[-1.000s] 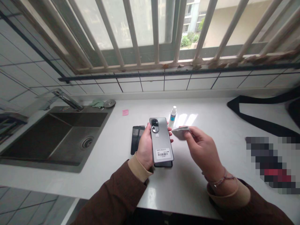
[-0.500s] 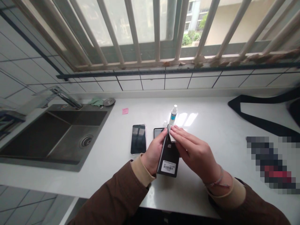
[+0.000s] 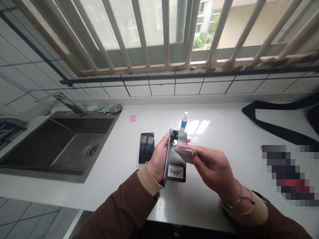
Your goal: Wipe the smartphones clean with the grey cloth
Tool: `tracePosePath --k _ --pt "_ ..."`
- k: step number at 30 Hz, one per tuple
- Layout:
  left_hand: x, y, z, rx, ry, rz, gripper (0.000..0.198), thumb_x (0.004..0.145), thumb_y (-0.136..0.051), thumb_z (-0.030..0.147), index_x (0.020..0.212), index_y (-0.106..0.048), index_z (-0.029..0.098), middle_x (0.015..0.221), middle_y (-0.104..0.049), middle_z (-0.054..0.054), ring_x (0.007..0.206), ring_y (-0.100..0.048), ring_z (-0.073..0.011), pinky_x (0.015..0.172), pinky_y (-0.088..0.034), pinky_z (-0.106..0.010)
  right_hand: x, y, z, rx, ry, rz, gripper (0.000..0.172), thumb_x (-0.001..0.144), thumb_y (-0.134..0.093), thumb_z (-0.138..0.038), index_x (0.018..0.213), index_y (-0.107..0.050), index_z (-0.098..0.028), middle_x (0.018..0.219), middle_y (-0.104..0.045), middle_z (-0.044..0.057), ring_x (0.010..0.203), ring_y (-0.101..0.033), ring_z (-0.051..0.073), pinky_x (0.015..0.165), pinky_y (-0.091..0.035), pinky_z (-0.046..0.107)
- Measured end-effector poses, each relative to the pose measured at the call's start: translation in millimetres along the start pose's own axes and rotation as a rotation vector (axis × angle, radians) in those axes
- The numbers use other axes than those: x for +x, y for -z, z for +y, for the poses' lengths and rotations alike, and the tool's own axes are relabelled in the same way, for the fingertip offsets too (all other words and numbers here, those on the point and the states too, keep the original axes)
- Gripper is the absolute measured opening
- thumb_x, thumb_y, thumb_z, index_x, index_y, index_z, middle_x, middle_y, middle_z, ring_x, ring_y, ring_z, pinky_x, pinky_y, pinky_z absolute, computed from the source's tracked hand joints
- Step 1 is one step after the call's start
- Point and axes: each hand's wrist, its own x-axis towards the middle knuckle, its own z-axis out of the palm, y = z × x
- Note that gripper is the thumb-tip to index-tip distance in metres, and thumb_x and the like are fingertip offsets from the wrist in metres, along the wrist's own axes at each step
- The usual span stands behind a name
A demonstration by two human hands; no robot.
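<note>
My left hand (image 3: 157, 159) grips a grey phone (image 3: 175, 159) by its left edge, back side up, with the round camera at the top and a white barcode label near the bottom. My right hand (image 3: 211, 167) pinches a small pale cloth (image 3: 184, 151) and presses it on the phone's back just below the camera. A second phone (image 3: 147, 147) lies flat on the white counter (image 3: 224, 132), screen up, just left of my left hand. A small white spray bottle (image 3: 184, 120) with a blue label stands upright behind the held phone.
A dark steel sink (image 3: 62, 142) with a tap (image 3: 69, 103) fills the left side. A pink note (image 3: 133, 118), a green rag (image 3: 102, 108) and a round strainer (image 3: 116, 108) lie near it. A black strap (image 3: 271, 129) crosses the counter at right. A barred window runs behind.
One second ago the cloth was held off the phone; then it rubbed near the camera with the phone tilted edge-on. Now the phone's back faces up and the cloth sits lower on it.
</note>
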Motion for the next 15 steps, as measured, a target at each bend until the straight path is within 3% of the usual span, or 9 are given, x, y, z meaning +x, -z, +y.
tracePosePath --k 3,6,12,15 --pt "-2 -3.3 -2 0.06 0.06 -0.044 0.069 0.108 -0.037 0.061 0.118 -0.076 0.005 0.097 -0.077 -0.017 0.078 -0.073 -0.0231 0.071 -0.058 -0.033 6 10 5 -0.172 -0.16 0.226 0.026 0.105 -0.063 -0.025 0.126 -0.079 -0.026 0.114 -0.084 0.005 0.1 -0.083 0.024 0.089 -0.071 0.04" --pt "-5 -6.4 -5 0.084 0.138 -0.087 0.075 0.108 -0.031 0.064 0.122 -0.075 0.004 0.107 -0.077 -0.02 0.085 -0.074 -0.0242 0.073 -0.059 -0.033 10 14 10 -0.385 -0.05 0.278 0.031 0.103 -0.064 -0.021 0.131 -0.077 -0.024 0.124 -0.081 0.008 0.11 -0.08 0.027 0.098 -0.068 0.045" --pt "-3 1.9 -13 0.15 0.31 -0.007 0.082 0.106 -0.029 0.073 0.116 -0.076 0.007 0.077 -0.076 -0.015 0.065 -0.072 -0.024 0.065 -0.058 -0.034 10 3 14 -0.431 0.249 -0.006 0.041 0.105 -0.054 -0.007 0.142 -0.068 -0.015 0.143 -0.071 0.014 0.133 -0.069 0.024 0.118 -0.057 0.043" --pt "2 4.9 -17 0.069 0.248 -0.036 0.074 0.106 -0.036 0.07 0.127 -0.072 0.009 0.085 -0.078 -0.014 0.07 -0.074 -0.0254 0.073 -0.06 -0.038 9 -2 15 -0.427 0.292 -0.064 0.041 0.105 -0.052 -0.004 0.143 -0.066 -0.013 0.145 -0.069 0.016 0.137 -0.066 0.024 0.121 -0.054 0.045"
